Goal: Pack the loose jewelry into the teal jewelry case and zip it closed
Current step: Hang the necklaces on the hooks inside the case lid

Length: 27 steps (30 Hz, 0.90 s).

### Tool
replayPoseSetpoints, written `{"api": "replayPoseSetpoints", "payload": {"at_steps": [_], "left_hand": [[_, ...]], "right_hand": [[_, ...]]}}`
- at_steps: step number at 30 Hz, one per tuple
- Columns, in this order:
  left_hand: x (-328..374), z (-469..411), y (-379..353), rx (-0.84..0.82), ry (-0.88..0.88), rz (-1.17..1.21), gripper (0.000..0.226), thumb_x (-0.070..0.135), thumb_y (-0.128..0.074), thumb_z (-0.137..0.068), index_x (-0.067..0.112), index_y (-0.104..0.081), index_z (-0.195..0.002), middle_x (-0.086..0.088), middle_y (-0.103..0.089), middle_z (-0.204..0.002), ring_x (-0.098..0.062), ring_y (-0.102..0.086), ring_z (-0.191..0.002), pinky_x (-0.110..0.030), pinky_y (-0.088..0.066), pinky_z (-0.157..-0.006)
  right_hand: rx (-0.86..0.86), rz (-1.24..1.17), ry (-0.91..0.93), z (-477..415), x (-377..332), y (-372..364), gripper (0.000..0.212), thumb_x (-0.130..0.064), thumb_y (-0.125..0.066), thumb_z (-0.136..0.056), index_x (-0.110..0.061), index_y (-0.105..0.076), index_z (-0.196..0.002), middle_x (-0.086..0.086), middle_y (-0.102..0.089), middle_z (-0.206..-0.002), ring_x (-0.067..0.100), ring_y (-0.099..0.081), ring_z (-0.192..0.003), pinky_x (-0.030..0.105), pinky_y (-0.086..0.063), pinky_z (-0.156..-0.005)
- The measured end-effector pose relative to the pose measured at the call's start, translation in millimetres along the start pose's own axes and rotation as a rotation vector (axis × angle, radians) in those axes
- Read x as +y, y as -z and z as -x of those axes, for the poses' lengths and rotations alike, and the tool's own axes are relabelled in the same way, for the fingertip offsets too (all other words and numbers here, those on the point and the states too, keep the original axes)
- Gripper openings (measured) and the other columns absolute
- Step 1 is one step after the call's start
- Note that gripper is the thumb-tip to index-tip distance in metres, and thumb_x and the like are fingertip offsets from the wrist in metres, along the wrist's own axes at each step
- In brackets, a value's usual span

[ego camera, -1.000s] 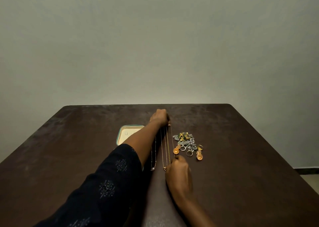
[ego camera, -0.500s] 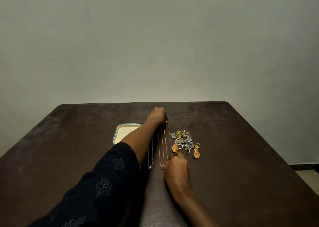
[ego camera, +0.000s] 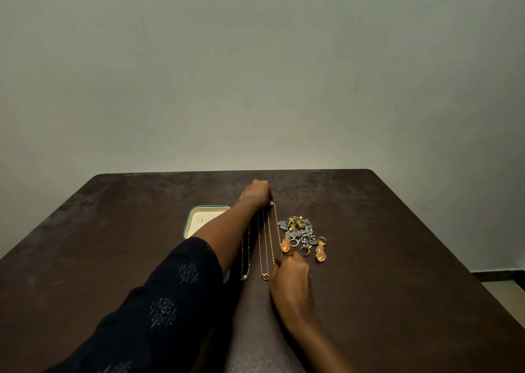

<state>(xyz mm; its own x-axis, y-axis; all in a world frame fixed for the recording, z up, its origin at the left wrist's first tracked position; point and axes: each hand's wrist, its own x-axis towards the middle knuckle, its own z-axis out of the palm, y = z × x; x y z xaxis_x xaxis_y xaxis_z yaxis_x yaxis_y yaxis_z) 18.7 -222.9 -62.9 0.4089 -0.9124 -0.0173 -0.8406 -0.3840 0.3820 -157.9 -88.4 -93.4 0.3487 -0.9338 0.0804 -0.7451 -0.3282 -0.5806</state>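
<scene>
A dark brown table (ego camera: 383, 273) with a mottled, slightly worn top fills the lower half of the view. Its far edge, with rounded corners, meets a plain grey-green wall (ego camera: 255, 74). Past the table's right edge, a strip of pale floor (ego camera: 508, 290) and a dark skirting show.

The teal jewelry case (ego camera: 189, 220) lies open left of the table's centre, its cream lining up. The dark patterned sleeve (ego camera: 159, 310) and the forearm cross over its near part.

Just right of the case, the necklaces (ego camera: 263, 247) lie stretched straight from far to near, side by side. The left hand (ego camera: 257, 192) is reached toward the far edge, fingers curled down, gripping their far ends. The right hand (ego camera: 289, 280) sits nearer the front edge, its curled fingertips pinching the near end of the gold chain (ego camera: 277, 230), the rightmost of them.

Just right of that chain is the loose pile (ego camera: 298, 228) of silver and green-gold pieces, with orange earrings (ego camera: 320, 255) and rings (ego camera: 304, 250) on its near side.
</scene>
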Motion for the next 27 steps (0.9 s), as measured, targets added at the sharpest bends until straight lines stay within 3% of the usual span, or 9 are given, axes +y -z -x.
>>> {"api": "replayPoseSetpoints", "payload": {"at_steps": [7, 11, 15, 17, 19, 21, 23, 27], "left_hand": [[-14, 13, 27, 0.024, -0.046, 0.013, 0.024, 0.011, -0.067, -0.085, 0.009, -0.07, -0.108, -0.014, -0.069, -0.112, -0.026, -0.065, -0.103, -0.039, -0.051, -0.093], [-36, 29, 49, 0.084, -0.038, 0.038, 0.022, 0.003, -0.06, -0.088, 0.005, -0.069, -0.108, -0.013, -0.069, -0.112, -0.021, -0.065, -0.102, -0.033, -0.051, -0.094], [-62, 54, 72, 0.149, 0.064, 0.07, 0.023, 0.002, -0.06, -0.088, 0.005, -0.07, -0.108, -0.015, -0.068, -0.114, -0.025, -0.062, -0.108, -0.032, -0.049, -0.095], [-76, 69, 76, 0.192, 0.146, 0.092, 0.025, 0.008, -0.056, -0.089, 0.004, -0.068, -0.111, -0.018, -0.065, -0.119, -0.03, -0.057, -0.115, -0.033, -0.045, -0.096], [-89, 82, 72, 0.243, 0.264, 0.103, 0.031, 0.017, -0.053, -0.091, 0.003, -0.062, -0.117, -0.021, -0.056, -0.129, -0.035, -0.05, -0.122, -0.037, -0.041, -0.1], [-99, 100, 64, 0.253, 0.421, 0.154, 0.038, 0.024, -0.049, -0.095, 0.001, -0.053, -0.125, -0.023, -0.046, -0.137, -0.037, -0.042, -0.129, -0.039, -0.037, -0.104], [-111, 113, 56, 0.231, 0.498, 0.258, 0.039, 0.024, -0.047, -0.096, -0.002, -0.051, -0.125, -0.023, -0.049, -0.135, -0.036, -0.044, -0.128, -0.039, -0.038, -0.103], [-126, 123, 39, 0.173, 0.458, 0.59, 0.033, 0.017, -0.043, -0.096, -0.002, -0.054, -0.122, -0.018, -0.059, -0.123, -0.033, -0.057, -0.111, -0.04, -0.049, -0.094]], "right_hand": [[0.034, -0.002, 0.009, -1, 3, 2, 0.027, -0.009, -0.043, -0.089, -0.004, -0.07, -0.094, 0.012, -0.061, -0.104, 0.024, -0.059, -0.084, 0.03, -0.039, -0.068], [0.055, -0.018, -0.051, 3, -3, 11, 0.027, -0.014, -0.045, -0.093, -0.013, -0.069, -0.106, 0.009, -0.058, -0.109, 0.023, -0.062, -0.091, 0.03, -0.047, -0.077], [0.089, -0.08, 0.017, 10, -22, 14, 0.027, -0.017, -0.048, -0.094, -0.015, -0.069, -0.111, 0.008, -0.057, -0.116, 0.025, -0.06, -0.099, 0.029, -0.046, -0.081], [0.063, -0.161, 0.067, 10, -38, 8, 0.024, -0.019, -0.052, -0.092, -0.012, -0.071, -0.104, 0.011, -0.063, -0.108, 0.025, -0.062, -0.095, 0.03, -0.048, -0.081], [0.03, -0.25, 0.086, 9, -54, -1, 0.023, -0.021, -0.056, -0.09, -0.006, -0.073, -0.094, 0.015, -0.068, -0.094, 0.024, -0.062, -0.082, 0.029, -0.047, -0.072], [-0.014, -0.274, 0.075, 9, -67, -8, 0.025, -0.022, -0.058, -0.089, -0.003, -0.073, -0.091, 0.015, -0.07, -0.091, 0.025, -0.062, -0.081, 0.027, -0.04, -0.065], [-0.06, -0.279, 0.049, 10, -74, -15, 0.023, -0.02, -0.058, -0.088, -0.003, -0.072, -0.094, 0.015, -0.071, -0.097, 0.027, -0.064, -0.09, 0.03, -0.044, -0.07], [-0.098, -0.261, -0.047, 13, -75, -21, 0.022, -0.007, -0.054, -0.083, -0.005, -0.072, -0.095, 0.013, -0.071, -0.099, 0.029, -0.065, -0.093, 0.028, -0.045, -0.066]]}}
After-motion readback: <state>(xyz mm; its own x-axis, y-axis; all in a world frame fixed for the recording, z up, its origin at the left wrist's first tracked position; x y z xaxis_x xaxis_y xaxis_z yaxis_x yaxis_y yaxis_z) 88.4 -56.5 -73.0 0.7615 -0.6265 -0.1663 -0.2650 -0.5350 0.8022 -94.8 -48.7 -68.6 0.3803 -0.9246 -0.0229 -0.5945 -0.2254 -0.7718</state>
